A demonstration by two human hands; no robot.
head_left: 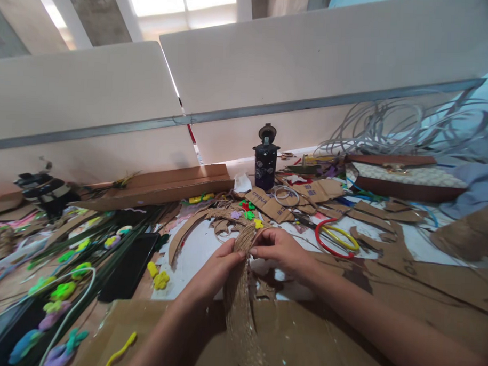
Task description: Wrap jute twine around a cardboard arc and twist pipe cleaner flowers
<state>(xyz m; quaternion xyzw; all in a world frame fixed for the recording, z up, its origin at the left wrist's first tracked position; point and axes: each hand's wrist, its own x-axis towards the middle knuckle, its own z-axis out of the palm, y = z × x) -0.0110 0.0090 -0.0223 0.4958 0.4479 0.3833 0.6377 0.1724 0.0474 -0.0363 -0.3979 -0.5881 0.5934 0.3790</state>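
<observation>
At the far left of the bench sits a black tool, too blurred to identify. In front of it lie green stems with bright foam flowers. A black phone lies flat beside them, with yellow foam bits just to its right. Behind these a long cardboard box lies against 2 white panels.

The left hand reaches in from the bottom edge. Its grip is pressed together, with the fingertips pinching the left edge of a woven strip. The strip is a narrow brown band lying on a cardboard sheet in the middle of the bench, close to the person. Its long axis runs away from the person, from the bottom edge up to the hands. The far end points at the back panels and curls over between the fingers. The right hand meets it from the other side, and its thumb and fingers are closed on the strip's right edge near the top.

Behind the hands stands a dark bottle, upright with its cap flipped open. Cardboard scraps and a metal ring lie to its right. Red and yellow loops lie near the right hand. Further right is a brown case, and coiled tubing is piled behind it.
</observation>
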